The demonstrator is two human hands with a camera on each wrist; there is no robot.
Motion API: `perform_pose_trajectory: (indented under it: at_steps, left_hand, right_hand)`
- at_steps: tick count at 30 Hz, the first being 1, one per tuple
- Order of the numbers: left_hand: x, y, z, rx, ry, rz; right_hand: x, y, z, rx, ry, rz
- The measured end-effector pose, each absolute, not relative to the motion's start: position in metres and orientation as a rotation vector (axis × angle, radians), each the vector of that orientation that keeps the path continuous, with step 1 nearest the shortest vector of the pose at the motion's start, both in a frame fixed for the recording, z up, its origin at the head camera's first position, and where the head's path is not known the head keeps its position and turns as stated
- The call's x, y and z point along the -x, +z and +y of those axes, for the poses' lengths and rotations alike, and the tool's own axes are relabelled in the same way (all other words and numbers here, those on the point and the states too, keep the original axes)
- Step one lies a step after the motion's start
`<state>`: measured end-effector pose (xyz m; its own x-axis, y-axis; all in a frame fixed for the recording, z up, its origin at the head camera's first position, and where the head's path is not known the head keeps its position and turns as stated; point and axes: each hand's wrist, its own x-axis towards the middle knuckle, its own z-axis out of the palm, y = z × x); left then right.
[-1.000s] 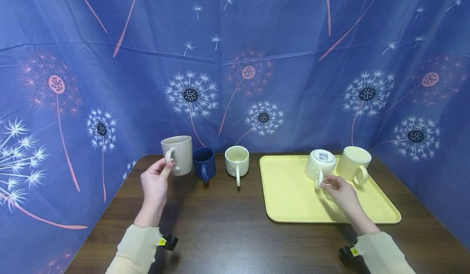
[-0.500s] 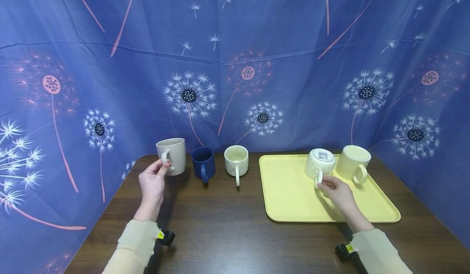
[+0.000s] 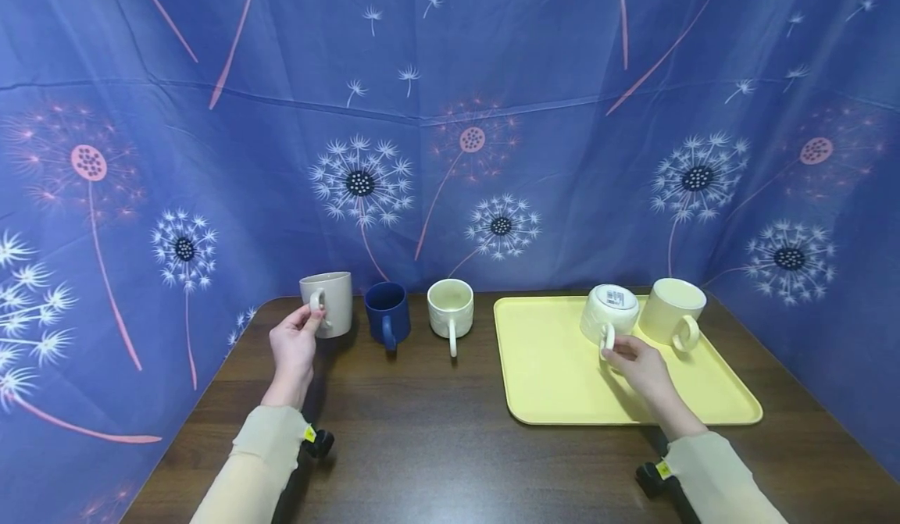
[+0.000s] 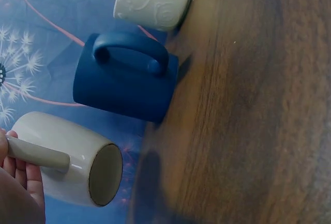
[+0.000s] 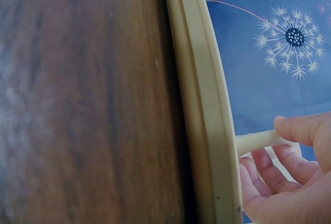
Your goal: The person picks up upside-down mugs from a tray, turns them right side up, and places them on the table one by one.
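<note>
My left hand [image 3: 294, 346] pinches the handle of a light grey mug [image 3: 336, 305], rim up, at the table's back left. The base of this grey mug [image 4: 106, 175] shows in the left wrist view, just off the wood. To its right stands a dark blue mug [image 3: 394, 309], then a cream embossed mug [image 3: 444, 322], both upright with handles toward me. On the yellow tray [image 3: 541, 383], my right hand [image 3: 643, 368] pinches the handle of a white mug [image 3: 598, 313], which is upside down with a label on its base. The right wrist view shows thumb and fingers around that handle [image 5: 256, 141].
A second upside-down cream mug [image 3: 671, 313] stands on the tray just right of the white one, its handle toward me. The brown wooden table [image 3: 436, 446] ends at a blue dandelion-print cloth [image 3: 450, 196] behind and at both sides.
My left hand has moved the grey mug a little left, away from the blue mug, and lowered it toward the table. My right hand keeps its grip on the white mug's handle.
</note>
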<state>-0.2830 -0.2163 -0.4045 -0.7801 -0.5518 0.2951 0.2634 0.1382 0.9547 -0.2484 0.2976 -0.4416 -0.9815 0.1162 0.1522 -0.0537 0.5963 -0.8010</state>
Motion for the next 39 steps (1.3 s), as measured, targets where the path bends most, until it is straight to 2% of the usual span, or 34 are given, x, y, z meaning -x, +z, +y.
perform_pose_trajectory:
  at_steps: [20, 39]
  left_hand:
    - [0.309, -0.423, -0.223, -0.349, -1.738, -1.887]
    - [0.303, -0.425, -0.228, -0.424, -1.747, -1.970]
  right_hand:
    - [0.255, -0.445, 0.299, 0.048, 1.356, -2.655]
    - [0.253, -0.445, 0.302, 0.064, 1.340, -2.670]
